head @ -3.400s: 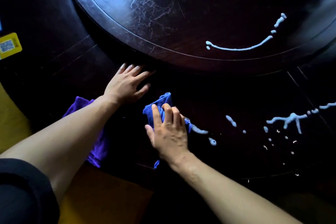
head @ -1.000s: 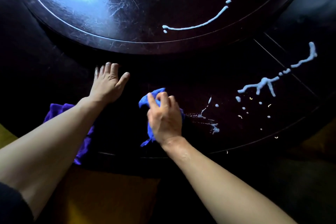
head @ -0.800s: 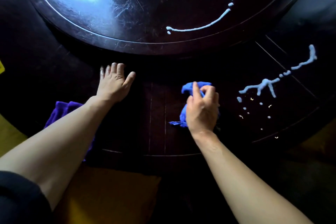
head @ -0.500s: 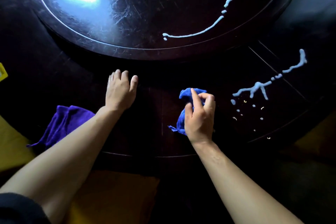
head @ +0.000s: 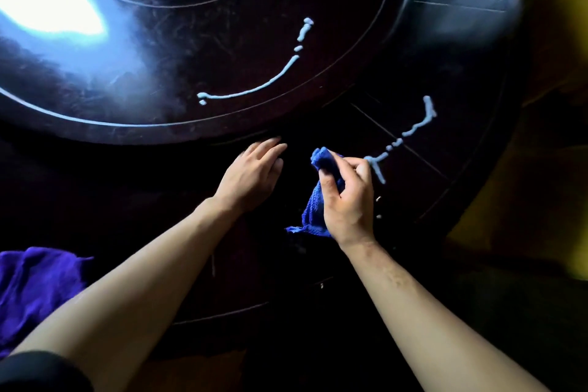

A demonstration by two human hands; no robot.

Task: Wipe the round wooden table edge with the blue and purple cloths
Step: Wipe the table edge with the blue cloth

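Both hands work low on the dark tabletop (head: 471,124): the right hand (head: 348,200) grips the bunched blue cloth (head: 313,210) just beside a pale foam streak (head: 410,130), while the left hand (head: 251,175) rests flat and empty. The purple cloth (head: 35,289) lies idle at the near left rim. Wiping well probably means flattening the blue cloth and sweeping along the streak.

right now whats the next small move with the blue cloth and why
Probably slide the right hand and its blue cloth a little right and forward onto the pale blue streak. The streak starts right beside the fingers and lies unwiped on the outer table ring.
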